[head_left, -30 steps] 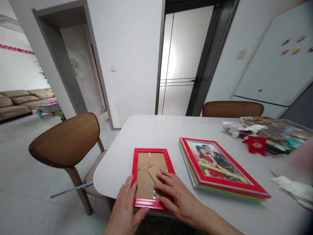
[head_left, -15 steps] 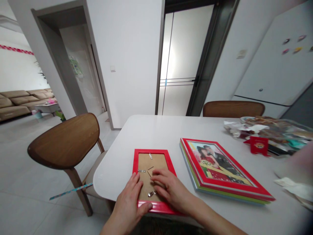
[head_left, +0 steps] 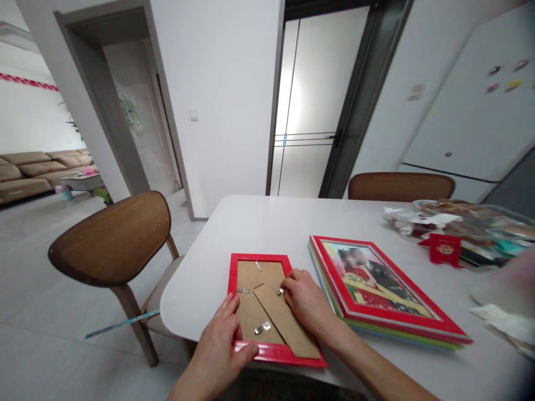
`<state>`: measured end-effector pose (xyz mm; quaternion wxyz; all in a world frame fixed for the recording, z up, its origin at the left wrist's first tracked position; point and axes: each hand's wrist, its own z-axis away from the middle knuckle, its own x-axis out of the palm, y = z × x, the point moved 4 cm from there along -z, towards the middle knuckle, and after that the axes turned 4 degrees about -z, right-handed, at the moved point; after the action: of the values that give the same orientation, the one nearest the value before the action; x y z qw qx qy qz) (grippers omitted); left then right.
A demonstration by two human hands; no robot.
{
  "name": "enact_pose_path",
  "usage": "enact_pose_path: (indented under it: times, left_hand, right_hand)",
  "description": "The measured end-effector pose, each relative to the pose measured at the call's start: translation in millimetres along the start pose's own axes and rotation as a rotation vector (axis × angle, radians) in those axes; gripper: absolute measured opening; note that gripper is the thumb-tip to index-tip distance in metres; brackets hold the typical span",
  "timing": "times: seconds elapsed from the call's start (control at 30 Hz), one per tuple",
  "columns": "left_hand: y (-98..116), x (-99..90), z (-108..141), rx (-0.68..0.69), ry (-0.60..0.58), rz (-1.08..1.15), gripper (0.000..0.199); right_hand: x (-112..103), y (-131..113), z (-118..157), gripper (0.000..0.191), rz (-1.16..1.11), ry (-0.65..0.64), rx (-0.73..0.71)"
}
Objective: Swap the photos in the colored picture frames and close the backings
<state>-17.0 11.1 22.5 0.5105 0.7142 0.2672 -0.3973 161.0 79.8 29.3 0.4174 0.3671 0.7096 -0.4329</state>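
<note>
Frame [head_left: 259, 257], red, back up, low centre of the frame of view, on the worktop [head_left: 267, 218]. We note the bottom clip [head_left: 263, 328] lying aslant, off the rim; top clip [head_left: 258, 265] and left clip [head_left: 243, 290] point outward to the rim. Right clip [head_left: 280, 291] sits at our right hand [head_left: 309, 303], partly covered. Grip there: fingers bunched, nearly closed (whether they pinch the metal, we cannot tell). Left hand [head_left: 221, 345]: grip open, thumb on the bottom rim, fingers on the left side. Backing board [head_left: 248, 312] seated, stand flap [head_left: 288, 320] slanting lower right. Our judgement: clips partway handled, at least one turned, two apparently unturned. Stacked frames [head_left: 397, 319], right of centre.
</note>
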Motion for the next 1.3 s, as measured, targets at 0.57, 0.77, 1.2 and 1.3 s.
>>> enact_pose_path:
  times: [0.57,0.77,1.2,1.3]
  left_hand:
    - [4,2.2,0,-0.009,0.016,-0.009,0.009]
    - [4,9.7,3,-0.006,0.023,-0.023,0.013]
    - [3,12.2,4,-0.035,0.097,0.012,0.013]
    - [0,14.0,3,-0.029,0.103,0.033,0.028]
  right_hand:
    - [34,-59,-39,0.021,-0.051,-0.006,-0.083]
    - [33,-35,-45,0.024,-0.025,0.033,-0.026]
    - [4,-32,13,0.032,-0.124,-0.133,-0.014]
    - [4,-28,23,0.035,-0.170,-0.134,-0.002]
